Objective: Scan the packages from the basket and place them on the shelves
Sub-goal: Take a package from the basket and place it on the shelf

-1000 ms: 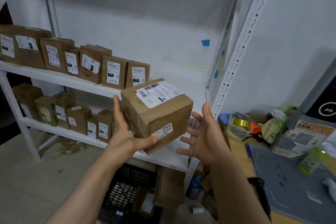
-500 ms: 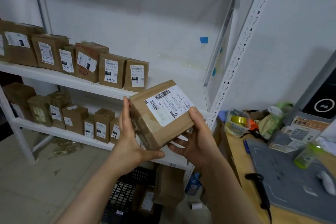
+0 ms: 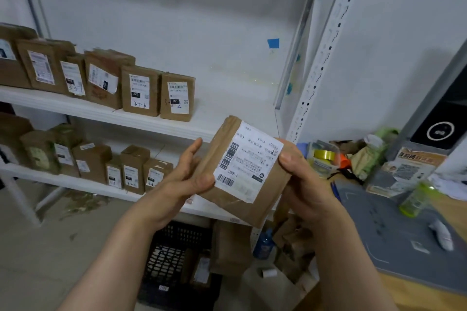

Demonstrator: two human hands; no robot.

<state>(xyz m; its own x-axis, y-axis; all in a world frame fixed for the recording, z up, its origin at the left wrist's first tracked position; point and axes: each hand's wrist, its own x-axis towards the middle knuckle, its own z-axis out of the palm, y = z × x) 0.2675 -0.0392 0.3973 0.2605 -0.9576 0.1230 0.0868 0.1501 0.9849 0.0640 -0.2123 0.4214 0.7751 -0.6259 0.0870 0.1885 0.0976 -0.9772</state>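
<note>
**Before the shelves: package in both hands**

Your left hand grips the package's left edge, thumb at the label's lower corner; your right hand pinches the right side. It sits tilted, label toward you, above the basket on the floor.

The basket lies partly hidden behind the left forearm

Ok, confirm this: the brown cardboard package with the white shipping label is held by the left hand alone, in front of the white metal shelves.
Not the left hand alone: the head view shows the left hand and the right hand both gripping the brown cardboard package with the white shipping label, in front of the white metal shelves.
</note>
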